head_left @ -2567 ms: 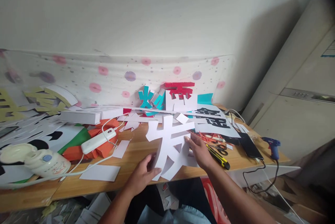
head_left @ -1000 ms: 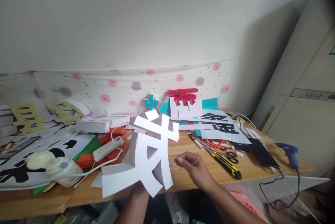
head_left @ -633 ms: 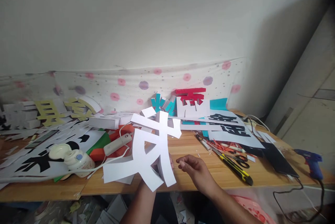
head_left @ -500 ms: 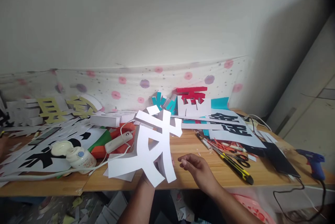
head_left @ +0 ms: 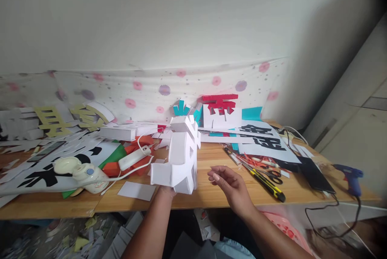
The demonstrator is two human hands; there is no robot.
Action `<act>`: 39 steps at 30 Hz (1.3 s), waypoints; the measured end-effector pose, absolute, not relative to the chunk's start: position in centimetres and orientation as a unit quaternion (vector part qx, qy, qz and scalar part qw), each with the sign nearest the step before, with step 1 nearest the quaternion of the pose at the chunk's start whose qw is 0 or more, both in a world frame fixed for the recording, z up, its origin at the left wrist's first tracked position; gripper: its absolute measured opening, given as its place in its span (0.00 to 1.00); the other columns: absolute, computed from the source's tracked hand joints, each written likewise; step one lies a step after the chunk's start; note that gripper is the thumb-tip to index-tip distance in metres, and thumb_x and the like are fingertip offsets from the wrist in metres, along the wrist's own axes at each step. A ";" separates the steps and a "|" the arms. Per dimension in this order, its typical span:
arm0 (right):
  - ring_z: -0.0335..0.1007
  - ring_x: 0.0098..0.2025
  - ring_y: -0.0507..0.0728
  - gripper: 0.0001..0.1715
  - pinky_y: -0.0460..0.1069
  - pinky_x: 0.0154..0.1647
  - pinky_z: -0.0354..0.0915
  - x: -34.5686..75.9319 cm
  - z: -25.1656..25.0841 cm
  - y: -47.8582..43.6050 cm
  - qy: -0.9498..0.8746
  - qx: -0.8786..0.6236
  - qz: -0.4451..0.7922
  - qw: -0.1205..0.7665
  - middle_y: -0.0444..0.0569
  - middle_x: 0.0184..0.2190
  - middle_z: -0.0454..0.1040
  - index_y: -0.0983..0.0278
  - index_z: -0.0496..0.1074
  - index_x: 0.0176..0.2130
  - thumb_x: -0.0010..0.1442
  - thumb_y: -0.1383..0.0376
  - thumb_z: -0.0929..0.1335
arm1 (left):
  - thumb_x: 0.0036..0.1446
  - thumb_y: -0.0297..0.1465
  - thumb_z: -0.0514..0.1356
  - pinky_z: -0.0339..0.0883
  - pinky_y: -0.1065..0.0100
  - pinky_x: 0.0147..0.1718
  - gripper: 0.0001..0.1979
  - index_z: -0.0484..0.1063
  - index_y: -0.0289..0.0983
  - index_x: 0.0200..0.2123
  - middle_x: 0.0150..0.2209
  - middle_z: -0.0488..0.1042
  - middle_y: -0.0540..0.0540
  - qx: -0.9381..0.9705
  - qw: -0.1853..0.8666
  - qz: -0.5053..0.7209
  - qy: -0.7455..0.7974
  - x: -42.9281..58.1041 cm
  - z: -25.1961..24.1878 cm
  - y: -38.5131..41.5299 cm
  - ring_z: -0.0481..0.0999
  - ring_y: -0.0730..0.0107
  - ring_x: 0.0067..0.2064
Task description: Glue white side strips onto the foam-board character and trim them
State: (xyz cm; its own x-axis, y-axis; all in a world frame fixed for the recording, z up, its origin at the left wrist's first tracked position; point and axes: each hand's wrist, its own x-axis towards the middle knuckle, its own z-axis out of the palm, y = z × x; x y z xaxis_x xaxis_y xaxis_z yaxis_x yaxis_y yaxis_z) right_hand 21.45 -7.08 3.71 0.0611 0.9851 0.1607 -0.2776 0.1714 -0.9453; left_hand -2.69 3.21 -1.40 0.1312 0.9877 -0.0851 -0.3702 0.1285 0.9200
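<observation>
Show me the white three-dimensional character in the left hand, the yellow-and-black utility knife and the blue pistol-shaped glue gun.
White three-dimensional character (head_left: 178, 148): head view, on its side wall.
Yellow-and-black utility knife (head_left: 267, 185): head view, on its handle.
Blue pistol-shaped glue gun (head_left: 351, 176): head view, on its body.

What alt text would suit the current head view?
A mostly hidden left hand holds a white letter above a table; the right hand, half curled, is apart from it. At right lie a yellow cutter and a blue glue gun; behind is a red letter.

Soft dim light | wall (head_left: 169, 21) shadowed right | edges stretched | top-right corner dark
</observation>
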 end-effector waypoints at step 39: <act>0.59 0.19 0.52 0.33 0.48 0.21 0.59 23.9 5.4 -6.4 -0.440 -0.461 0.394 0.662 0.41 0.18 0.67 0.60 0.77 0.32 0.65 0.34 0.74 | 0.44 0.45 0.77 0.72 0.65 0.29 0.28 0.84 0.36 0.46 0.33 0.85 0.43 0.443 0.587 0.506 0.450 0.0 0.2 1.9 0.83 0.56 0.32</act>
